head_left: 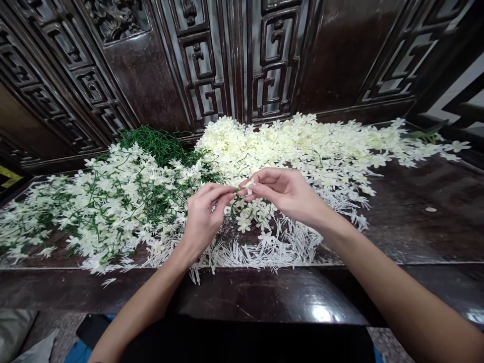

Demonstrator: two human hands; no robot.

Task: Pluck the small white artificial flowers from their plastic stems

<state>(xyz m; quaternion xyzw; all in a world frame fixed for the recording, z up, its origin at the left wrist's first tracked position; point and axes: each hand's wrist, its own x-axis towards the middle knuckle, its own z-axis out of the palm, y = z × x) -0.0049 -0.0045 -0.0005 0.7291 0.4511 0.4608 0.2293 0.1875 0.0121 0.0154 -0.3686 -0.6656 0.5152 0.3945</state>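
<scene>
Over the middle of the dark wooden bench, my left hand (207, 205) pinches a thin green stem (237, 190). Close beside it on the right, my right hand (282, 191) holds a small white flower (249, 186) between thumb and fingers, at the end of that stem. Below both hands lie loose white flowers (244, 222) and a heap of thin white stick-like pieces (257, 254). White flowers with green stems (109, 201) are piled to the left. A long pile of pale yellow-white flowers (302, 141) spreads behind and to the right.
A tangle of green stems (155, 143) lies at the back left of the bench (423, 227). Behind rises a carved dark wooden backrest (234, 60). One small white petal (430, 209) lies at the right. The bench's front edge runs below my forearms.
</scene>
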